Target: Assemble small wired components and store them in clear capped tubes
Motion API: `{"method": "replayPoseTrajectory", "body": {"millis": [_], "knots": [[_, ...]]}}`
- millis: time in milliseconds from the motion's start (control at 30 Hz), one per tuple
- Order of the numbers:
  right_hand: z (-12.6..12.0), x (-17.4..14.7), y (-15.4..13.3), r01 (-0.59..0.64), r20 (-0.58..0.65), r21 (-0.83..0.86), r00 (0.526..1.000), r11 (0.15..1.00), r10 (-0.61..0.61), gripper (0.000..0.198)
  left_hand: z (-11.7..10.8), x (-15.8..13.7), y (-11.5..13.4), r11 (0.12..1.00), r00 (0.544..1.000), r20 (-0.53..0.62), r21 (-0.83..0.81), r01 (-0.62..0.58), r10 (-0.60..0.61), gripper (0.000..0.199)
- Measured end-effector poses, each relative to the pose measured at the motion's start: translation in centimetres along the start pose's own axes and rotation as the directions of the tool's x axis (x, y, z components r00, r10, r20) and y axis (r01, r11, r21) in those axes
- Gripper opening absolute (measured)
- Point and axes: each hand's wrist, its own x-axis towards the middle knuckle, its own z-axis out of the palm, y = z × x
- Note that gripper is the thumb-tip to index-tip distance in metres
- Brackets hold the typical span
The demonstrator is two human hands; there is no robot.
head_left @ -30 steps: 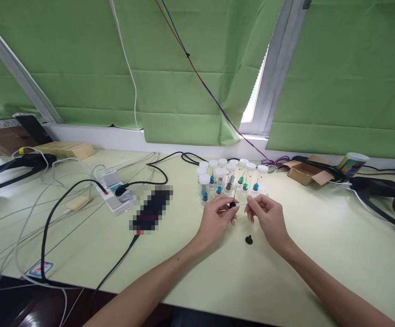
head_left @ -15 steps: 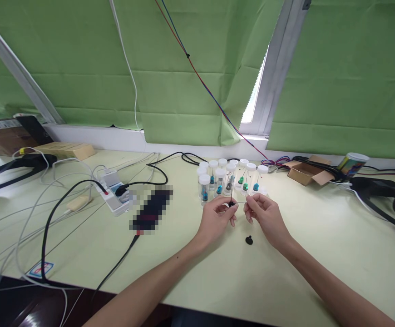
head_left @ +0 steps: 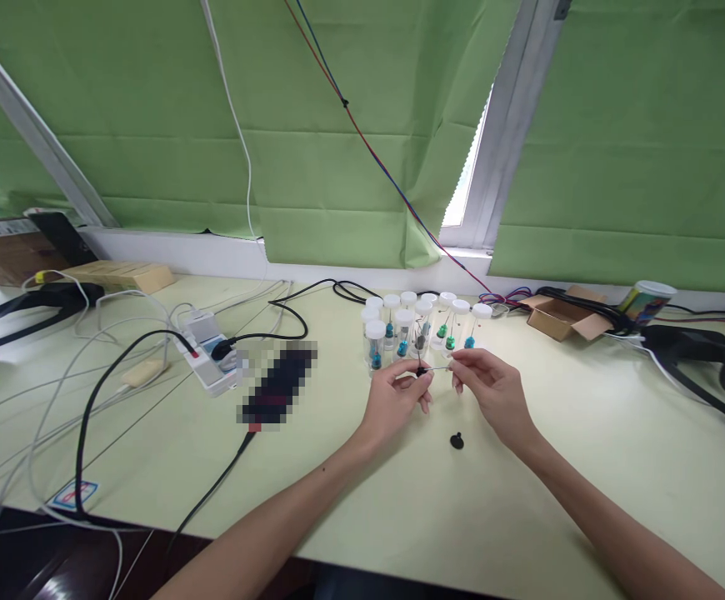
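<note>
Between the thumb and fingers of my left hand (head_left: pixel 393 404) is a small black part (head_left: pixel 421 372), partly covered by the fingertips. A thin metal rod (head_left: pixel 438 368) runs sideways from it, and another thin rod seems to stand up from it. My right hand (head_left: pixel 492 396) pinches the right end of the sideways rod; the fingertips hide that end. On the table below the hands lies a black disc (head_left: pixel 457 441) with a small knob. Just behind the hands stand several clear tubes with white caps (head_left: pixel 459 325), holding thin rods with blue, green or grey pieces.
To the left are a blurred-out dark device (head_left: pixel 280 385) on a black cable and a white power strip (head_left: pixel 209 362) among many cables. An open cardboard box (head_left: pixel 562 317), a can (head_left: pixel 647 302) and black frames (head_left: pixel 700 367) stand at the right.
Both hands have shifted very slightly, and the fingers of my right hand have changed their pose a little at the rod's end. The disc and the tubes stay in place.
</note>
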Motion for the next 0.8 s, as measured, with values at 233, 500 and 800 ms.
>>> {"method": "replayPoseTrajectory", "body": {"millis": [233, 500, 800], "knots": [[-0.10, 0.08, 0.11, -0.019, 0.005, 0.001, 1.000, 1.000, 0.019, 0.018, 0.04, -0.07, -0.13, 1.000, 1.000, 0.001, 0.002, -0.019, 0.019, 0.024], [-0.02, -0.02, 0.37, -0.044, 0.032, 0.012, 0.999, 0.999, 0.044, 0.020, 0.22, -0.16, 0.31, 0.999, 0.999, -0.026, 0.030, -0.042, 0.043, 0.021], [-0.01, -0.25, 0.49, -0.114, 0.034, -0.013, 0.993, 0.993, 0.115, 0.028, 0.26, -0.11, -0.06, 0.997, 0.997, -0.019, 0.036, -0.068, 0.068, 0.021]]}}
